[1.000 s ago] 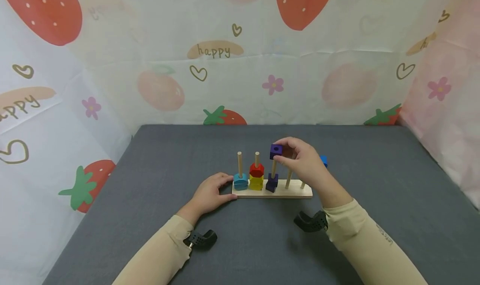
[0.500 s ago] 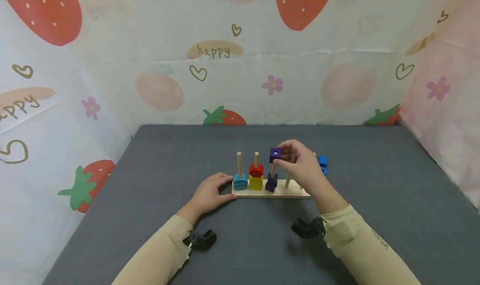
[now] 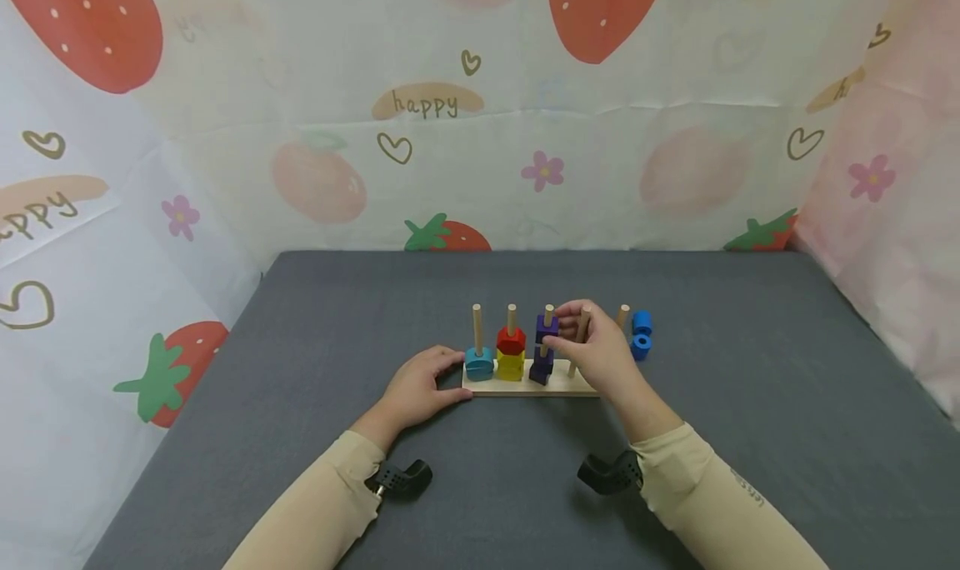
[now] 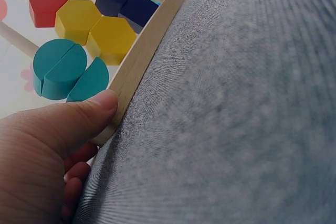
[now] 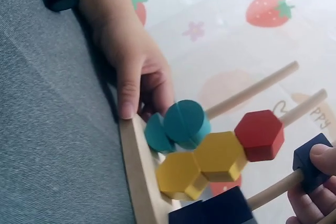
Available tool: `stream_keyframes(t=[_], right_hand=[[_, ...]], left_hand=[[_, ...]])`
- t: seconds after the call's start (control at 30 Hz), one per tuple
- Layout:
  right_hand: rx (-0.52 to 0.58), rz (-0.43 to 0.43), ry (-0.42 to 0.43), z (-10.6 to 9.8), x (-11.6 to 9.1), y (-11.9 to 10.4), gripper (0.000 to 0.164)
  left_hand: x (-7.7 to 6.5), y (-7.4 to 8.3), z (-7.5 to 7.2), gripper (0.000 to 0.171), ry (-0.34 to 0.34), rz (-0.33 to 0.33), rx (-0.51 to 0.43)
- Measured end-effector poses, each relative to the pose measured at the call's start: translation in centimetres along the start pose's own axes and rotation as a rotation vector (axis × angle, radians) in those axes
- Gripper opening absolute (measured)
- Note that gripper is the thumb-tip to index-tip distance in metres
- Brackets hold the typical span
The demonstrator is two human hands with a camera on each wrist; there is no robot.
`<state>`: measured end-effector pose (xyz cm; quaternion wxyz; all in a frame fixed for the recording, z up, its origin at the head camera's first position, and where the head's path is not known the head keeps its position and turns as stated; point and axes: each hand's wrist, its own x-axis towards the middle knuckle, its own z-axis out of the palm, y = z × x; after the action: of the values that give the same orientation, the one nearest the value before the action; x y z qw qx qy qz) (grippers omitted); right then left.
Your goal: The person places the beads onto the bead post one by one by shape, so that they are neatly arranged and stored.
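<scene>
My right hand [image 3: 603, 355] pinches a dark purple square block [image 3: 546, 327] between thumb and fingers. The third peg of a wooden peg board [image 3: 558, 387] passes through this block, and its tip shows above. Lower on that peg, dark purple blocks [image 5: 220, 209] sit apart from the held one. At the board's left end, my left hand [image 3: 420, 388] grips the wood, its thumb [image 4: 102, 104] on the near edge. Teal rounded pieces [image 4: 60, 69] sit on the first peg. On the second, a red hexagon [image 5: 260, 136] tops yellow hexagons [image 5: 220, 156].
Blue round pieces [image 3: 641, 322] with holes lie on the grey cloth beyond the board's right end. The fourth peg [image 3: 583, 327] and fifth peg [image 3: 623, 316] stand bare where visible; the right hand partly hides them. A patterned curtain [image 3: 450, 170] hangs behind the table.
The right hand has lowered the purple block from above the third peg's tip to partway down it. More of the blue pieces now shows. The left hand stays at the board's end.
</scene>
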<state>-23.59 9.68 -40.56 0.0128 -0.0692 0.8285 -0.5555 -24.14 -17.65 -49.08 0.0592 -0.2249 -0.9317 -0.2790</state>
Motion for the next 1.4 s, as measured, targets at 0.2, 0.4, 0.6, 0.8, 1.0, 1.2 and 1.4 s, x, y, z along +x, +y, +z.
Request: stream_keyframes(t=[0.2, 0.4, 0.6, 0.8, 1.0, 1.2, 1.4], right_hand=[[-0.016, 0.026, -0.014, 0.5, 0.1, 1.3, 0.034], [0.006, 0.031, -0.034, 1.1, 0.2, 2.5, 0.031], [0.004, 0.04, -0.037, 1.3, 0.2, 3.2, 0.031], [0.003, 0.058, -0.044, 1.5, 0.0, 3.6, 0.032], [0.013, 0.078, -0.052, 1.7, -0.2, 4.0, 0.031], [0.02, 0.088, -0.033, 1.8, -0.3, 4.2, 0.03], [0.025, 0.072, -0.052, 1.5, -0.5, 4.0, 0.033]], left_hand=[[0.0, 0.0, 0.0, 0.058, -0.003, -0.003, 0.0], [0.0, 0.0, 0.1, 0.057, -0.003, -0.008, 0.013], [0.0, 0.0, 0.0, 0.058, -0.004, -0.015, 0.011], [0.0, 0.0, 0.0, 0.058, -0.005, -0.012, 0.014], [-0.1, 0.1, -0.1, 0.058, -0.006, -0.012, 0.011], [-0.1, 0.1, -0.1, 0.058, -0.005, -0.011, 0.01], [-0.1, 0.2, -0.1, 0.058, -0.009, -0.016, 0.006]])
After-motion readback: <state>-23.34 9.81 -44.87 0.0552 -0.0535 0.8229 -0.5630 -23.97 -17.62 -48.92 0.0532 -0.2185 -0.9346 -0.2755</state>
